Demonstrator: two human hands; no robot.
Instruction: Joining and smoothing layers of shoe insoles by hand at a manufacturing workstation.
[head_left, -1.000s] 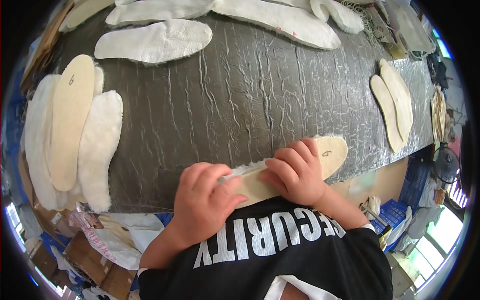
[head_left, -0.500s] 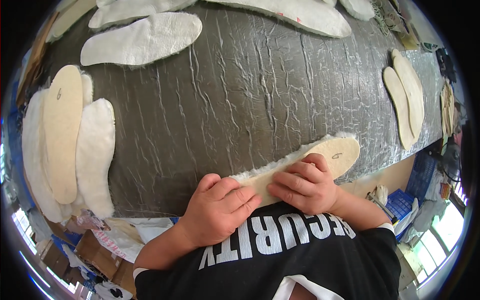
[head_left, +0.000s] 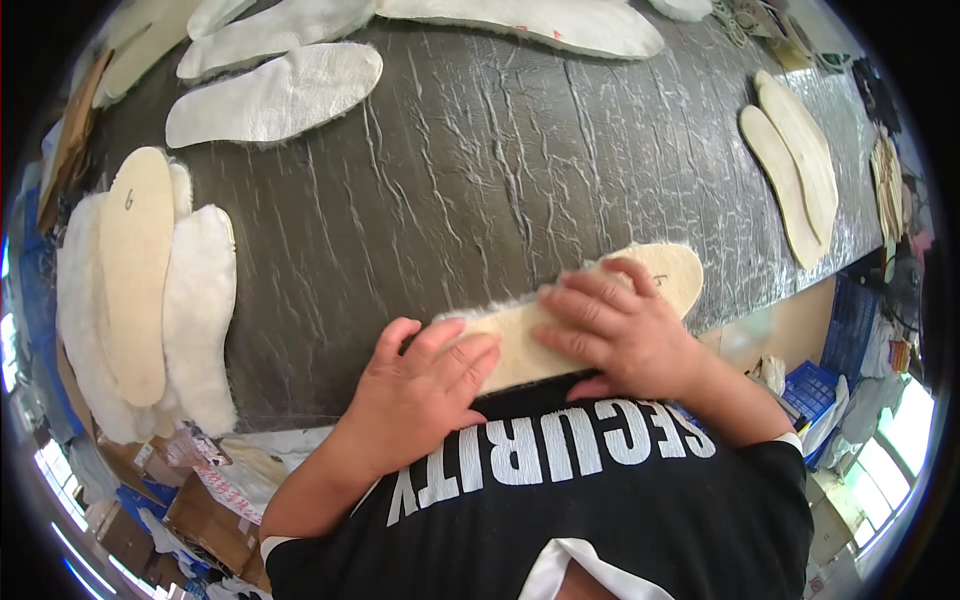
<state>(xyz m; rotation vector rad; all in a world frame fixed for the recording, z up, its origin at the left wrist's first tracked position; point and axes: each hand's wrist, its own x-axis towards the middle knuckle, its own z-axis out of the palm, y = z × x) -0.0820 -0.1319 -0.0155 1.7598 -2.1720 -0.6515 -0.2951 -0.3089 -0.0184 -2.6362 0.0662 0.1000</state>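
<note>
"At the bench's (head_left: pixel 430 220) near edge, where's your pale insole (head_left: pixel 520 362)?"

"Right before you, angled, right end farther out, fluffy fringe along its far side."

"Grip?"

"Your left hand (head_left: pixel 415 385) has fingers half curled on its left end; can't tell if they pinch. Your right hand (head_left: pixel 625 325) lies loosely spread over it, right of middle, fingers blurred. Insole stack (head_left: pixel 136 300) to your left."

The nearest insole (head_left: pixel 514 350) has a matt, felt-like face and fluffy edge; the table cover (head_left: pixel 430 220) looks like glossy, creased plastic film; the shirt (head_left: pixel 660 510) is matt cloth
</note>
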